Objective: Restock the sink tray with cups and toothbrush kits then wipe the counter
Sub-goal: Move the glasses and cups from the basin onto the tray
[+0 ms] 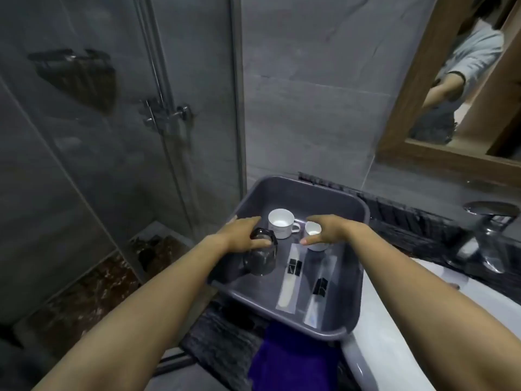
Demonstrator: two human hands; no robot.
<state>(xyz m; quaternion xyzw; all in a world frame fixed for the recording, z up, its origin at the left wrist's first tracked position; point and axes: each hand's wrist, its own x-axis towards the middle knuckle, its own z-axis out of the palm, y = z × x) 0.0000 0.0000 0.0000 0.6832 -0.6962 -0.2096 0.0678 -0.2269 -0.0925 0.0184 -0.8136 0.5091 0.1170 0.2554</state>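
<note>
A grey plastic tray [352,280] sits on the dark counter beside the white sink. Inside it, my left hand [245,235] grips a clear glass cup [260,253] by its dark rim, near the tray's left wall. My right hand [327,231] is closed around a white mug [313,231] in the tray's middle. A second white mug [280,222] with a handle stands upright toward the back, untouched. Two wrapped toothbrush kits [290,280] [320,292] lie side by side on the tray floor in front of the cups.
A purple cloth [293,359] lies on the counter by the tray's near edge. The white sink basin [423,320] and a chrome faucet [490,238] are to the right. A glass shower door [112,136] stands at left. A wood-framed mirror [451,122] hangs at upper right.
</note>
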